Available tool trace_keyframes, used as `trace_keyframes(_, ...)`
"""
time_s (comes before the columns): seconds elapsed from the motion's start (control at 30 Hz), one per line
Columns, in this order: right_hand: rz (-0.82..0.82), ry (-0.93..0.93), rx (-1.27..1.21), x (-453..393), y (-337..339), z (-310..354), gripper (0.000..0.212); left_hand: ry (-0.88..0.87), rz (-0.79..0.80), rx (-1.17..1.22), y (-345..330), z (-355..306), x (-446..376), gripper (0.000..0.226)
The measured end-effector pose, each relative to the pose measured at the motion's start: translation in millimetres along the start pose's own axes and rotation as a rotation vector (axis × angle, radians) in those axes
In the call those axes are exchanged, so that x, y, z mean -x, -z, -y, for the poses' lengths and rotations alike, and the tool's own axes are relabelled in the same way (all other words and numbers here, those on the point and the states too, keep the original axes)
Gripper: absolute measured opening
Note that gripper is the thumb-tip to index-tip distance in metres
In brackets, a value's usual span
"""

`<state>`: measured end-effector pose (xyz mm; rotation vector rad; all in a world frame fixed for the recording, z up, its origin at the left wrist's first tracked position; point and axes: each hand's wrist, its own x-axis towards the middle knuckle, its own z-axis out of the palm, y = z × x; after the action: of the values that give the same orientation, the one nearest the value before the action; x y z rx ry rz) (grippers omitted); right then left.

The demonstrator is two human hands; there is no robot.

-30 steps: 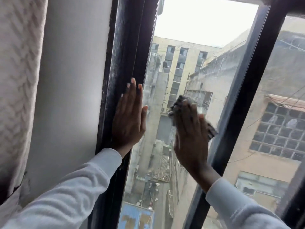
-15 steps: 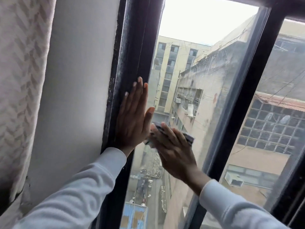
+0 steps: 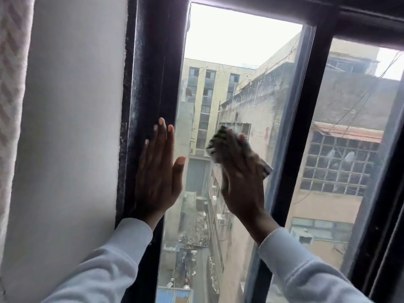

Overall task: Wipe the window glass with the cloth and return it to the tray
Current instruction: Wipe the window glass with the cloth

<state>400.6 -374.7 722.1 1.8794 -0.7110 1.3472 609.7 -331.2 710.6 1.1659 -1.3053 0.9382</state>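
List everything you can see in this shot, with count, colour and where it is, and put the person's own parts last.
Window glass: two panes, clear, centre and right.
Window frame: one, black, around the panes, upright bar between them.
Wall: one, white, left of the frame.
Curtain: one, pale patterned, far left edge.
Buildings: several, beige and grey, outside below.
Cloth: one, dark-and-light patterned, pressed on the centre pane.
Sleeves: two, light grey, bottom.
Left hand: flat against frame and glass.
Right hand: pressing the cloth to the glass.

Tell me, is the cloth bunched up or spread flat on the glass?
Bunched. The cloth sits crumpled under the right hand on the glass, with only its edges showing.
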Motion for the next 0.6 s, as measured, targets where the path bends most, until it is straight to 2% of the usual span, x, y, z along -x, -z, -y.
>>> trace_keyframes(0.03, -0.052, -0.168, -0.028, 18.1, 0.3, 4.2, 0.069, 0.002, -0.002, 0.0, 0.1, -0.7, 0.0, 0.07)
trace_keyframes(0.07, -0.066, -0.25, -0.035, 43.6, -1.5, 15.9, 0.072, -0.001, -0.008, -0.011, -0.1, -1.0, -0.5, 0.07)
trace_keyframes(0.1, -0.024, -0.213, -0.021, 69.5, -4.0, 34.1, 0.076, -0.005, -0.01, -0.021, -0.4, -1.4, -1.1, 0.07)
trace_keyframes(0.2, 0.121, 0.236, 0.044, 71.0, -11.3, 51.1, 0.076, -0.016, -0.013, 0.005, 1.6, -0.2, -1.9, 0.068)
trace_keyframes(0.23, 0.115, 0.36, 0.065, 44.6, -10.0, 42.2, 0.072, -0.028, -0.016, 0.029, 1.9, 0.5, -1.9, 0.068)
trace_keyframes(0.27, 0.096, 0.406, 0.073, 17.5, -7.5, 30.6, 0.069, -0.038, -0.017, 0.055, 2.0, 1.0, -1.4, 0.068)
trace_keyframes(0.3, 0.058, 0.362, 0.057, -5.3, -3.7, 16.1, 0.067, -0.039, -0.011, 0.086, 2.6, 1.0, -0.3, 0.069)
trace_keyframes(0.33, 0.001, 0.242, 0.027, -20.7, 0.8, 2.2, 0.067, -0.033, -0.003, 0.116, 4.1, 1.7, 0.2, 0.069)
trace_keyframes(0.4, -0.072, -0.112, -0.019, -13.4, 13.2, -10.8, 0.06, -0.02, 0.02, 0.155, 7.0, -0.5, 0.9, 0.07)
trace_keyframes(0.43, -0.097, -0.194, -0.024, 3.7, 15.2, -7.8, 0.054, -0.021, 0.03, 0.159, 8.6, -2.5, 1.1, 0.07)
trace_keyframes(0.47, -0.08, -0.181, -0.022, 24.3, 15.0, -1.7, 0.053, -0.02, 0.043, 0.156, 10.2, -4.4, 0.1, 0.071)
trace_keyframes(0.53, 0.027, 0.023, -0.037, 55.3, 14.9, 10.6, 0.065, 0.01, 0.072, 0.14, 15.9, -10.9, -4.0, 0.074)
trace_keyframes(0.6, 0.122, 0.121, -0.07, 60.0, 22.8, 5.0, 0.073, 0.016, 0.1, 0.076, 20.1, -28.9, -8.5, 0.075)
